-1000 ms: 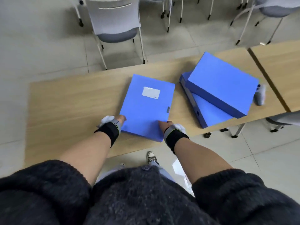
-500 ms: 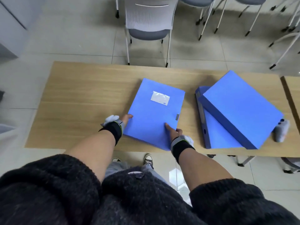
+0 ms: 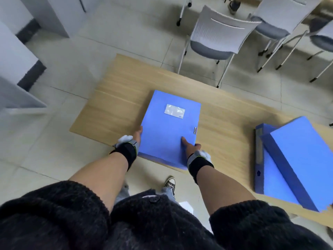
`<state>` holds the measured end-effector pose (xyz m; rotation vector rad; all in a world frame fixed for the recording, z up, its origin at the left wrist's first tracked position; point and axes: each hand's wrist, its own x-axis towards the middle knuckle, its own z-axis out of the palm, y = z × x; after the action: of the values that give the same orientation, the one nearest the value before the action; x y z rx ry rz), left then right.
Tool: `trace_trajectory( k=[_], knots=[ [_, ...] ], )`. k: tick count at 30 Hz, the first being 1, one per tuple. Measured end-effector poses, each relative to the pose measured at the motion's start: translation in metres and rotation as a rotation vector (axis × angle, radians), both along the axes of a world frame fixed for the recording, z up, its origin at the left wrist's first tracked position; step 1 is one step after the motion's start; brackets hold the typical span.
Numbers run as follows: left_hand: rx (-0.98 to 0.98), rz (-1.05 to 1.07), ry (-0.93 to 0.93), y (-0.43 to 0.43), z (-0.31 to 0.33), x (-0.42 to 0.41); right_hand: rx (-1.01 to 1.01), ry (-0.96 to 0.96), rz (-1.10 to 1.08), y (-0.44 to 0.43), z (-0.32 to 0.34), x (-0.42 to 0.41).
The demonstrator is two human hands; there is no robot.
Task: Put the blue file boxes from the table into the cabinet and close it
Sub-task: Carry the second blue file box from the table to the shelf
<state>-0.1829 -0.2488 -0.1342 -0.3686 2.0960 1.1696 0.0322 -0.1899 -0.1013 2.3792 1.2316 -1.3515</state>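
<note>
Blue file box (image 3: 167, 130) gripped; two more (image 3: 295, 166) right; chair (image 3: 216, 37) beyond table (image 3: 111, 105).

The three file boxes (image 3: 169, 130) (image 3: 304, 159) (image 3: 270, 172) are bright blue, the nearest with a pale clear label pocket (image 3: 174, 111), on a light wood-grain worktop (image 3: 117, 98) over pale grey floor tiles (image 3: 54, 69), beside white-backed, grey-seated chairs (image 3: 214, 37), black wrist straps (image 3: 126, 152) and fuzzy black sleeves (image 3: 54, 213).

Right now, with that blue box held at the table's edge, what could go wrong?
The labelled file box is gripped only at its near corners by the left hand and right hand, so it might tip or slip. The top stacked box lies askew on the lower box near the table edge and could slide off.
</note>
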Motion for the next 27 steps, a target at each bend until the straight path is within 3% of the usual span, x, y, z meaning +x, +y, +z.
trace_trajectory(
  k=[3,5,7,9,11,16,20,24,27],
  knots=[
    [0.065,-0.015,-0.216,-0.040,0.002,-0.064,0.008,-0.019,0.073,-0.015,-0.001,-0.072],
    [0.043,0.042,-0.157,-0.074,0.003,-0.118,0.030,-0.028,0.141,-0.030,-0.001,-0.130],
    [-0.016,-0.038,-0.097,-0.107,0.003,-0.176,0.047,-0.022,0.224,-0.050,0.001,-0.196],
    [-0.241,-0.285,0.011,-0.134,0.014,-0.222,0.058,-0.006,0.292,-0.065,0.003,-0.249],
    [-0.404,-0.336,0.044,-0.176,0.027,-0.282,0.098,0.047,0.409,-0.089,0.009,-0.320],
    [-0.411,-0.133,0.064,-0.286,0.045,-0.390,0.148,0.203,0.688,-0.148,0.033,-0.485],
    [-0.208,0.152,0.031,-0.348,0.038,-0.457,0.161,0.236,0.866,-0.194,0.040,-0.594],
    [-0.430,0.188,-0.036,-0.401,0.040,-0.523,0.110,0.311,0.992,-0.236,0.034,-0.698],
    [-0.480,0.279,-0.075,-0.423,0.038,-0.585,0.072,0.353,1.045,-0.256,0.026,-0.774]
  ],
)
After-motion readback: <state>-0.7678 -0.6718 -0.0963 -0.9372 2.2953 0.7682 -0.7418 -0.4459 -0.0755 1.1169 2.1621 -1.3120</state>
